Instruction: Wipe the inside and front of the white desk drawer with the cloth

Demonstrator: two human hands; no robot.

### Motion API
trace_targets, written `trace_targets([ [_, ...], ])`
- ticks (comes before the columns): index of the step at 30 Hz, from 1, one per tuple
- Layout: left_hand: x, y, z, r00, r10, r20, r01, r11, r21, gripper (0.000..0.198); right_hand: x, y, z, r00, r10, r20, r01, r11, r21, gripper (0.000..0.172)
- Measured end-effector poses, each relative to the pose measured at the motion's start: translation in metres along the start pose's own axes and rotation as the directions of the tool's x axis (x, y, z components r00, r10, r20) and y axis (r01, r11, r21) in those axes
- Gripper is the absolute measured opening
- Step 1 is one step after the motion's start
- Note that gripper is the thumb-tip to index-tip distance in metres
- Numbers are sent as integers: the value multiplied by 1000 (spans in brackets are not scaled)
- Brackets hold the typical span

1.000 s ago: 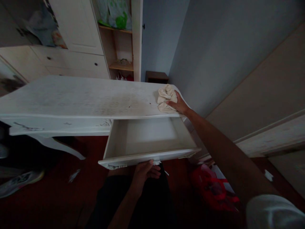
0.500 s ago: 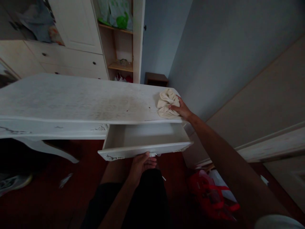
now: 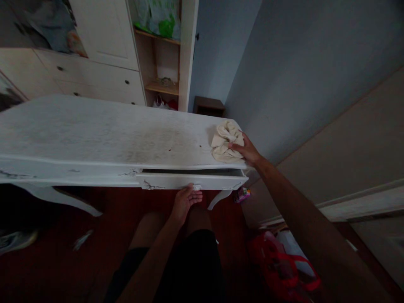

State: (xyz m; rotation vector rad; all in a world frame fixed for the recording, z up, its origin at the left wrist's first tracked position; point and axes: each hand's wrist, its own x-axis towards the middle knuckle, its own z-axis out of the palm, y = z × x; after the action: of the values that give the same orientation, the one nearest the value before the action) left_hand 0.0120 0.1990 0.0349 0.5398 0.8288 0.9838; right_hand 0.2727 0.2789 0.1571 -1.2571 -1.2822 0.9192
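A worn white desk fills the left and middle of the view. Its drawer under the right half is almost flush with the front, only a thin gap showing. My left hand presses against the drawer front at its small knob, fingers extended. A crumpled cream cloth lies at the desk's right end. My right hand rests on the cloth with its fingers closed on its edge.
A white cupboard with drawers and open shelves stands behind the desk. A dark small table sits by the grey wall. A red bag lies on the dark red floor at the right, a small pink item near the desk leg.
The drawer has gone from wide open to nearly closed, pushed in by my left hand. My right hand has stayed on the cloth.
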Motion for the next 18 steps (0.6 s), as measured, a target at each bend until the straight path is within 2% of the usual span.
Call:
trace_targets([
  [7, 28, 5, 10, 1000, -7, -9, 6, 995, -95, 33, 2, 3, 0, 1000, -18, -13, 19, 1000, 20, 83],
  [14, 32, 6, 14, 1000, -14, -15, 12, 989, -149, 29, 3, 5, -1, 999, -11, -37, 12, 1000, 6, 83],
  [18, 36, 14, 22, 994, -88, -69, 72, 977, -198, 22, 3, 5, 0, 999, -8, -41, 9, 1000, 8, 81],
])
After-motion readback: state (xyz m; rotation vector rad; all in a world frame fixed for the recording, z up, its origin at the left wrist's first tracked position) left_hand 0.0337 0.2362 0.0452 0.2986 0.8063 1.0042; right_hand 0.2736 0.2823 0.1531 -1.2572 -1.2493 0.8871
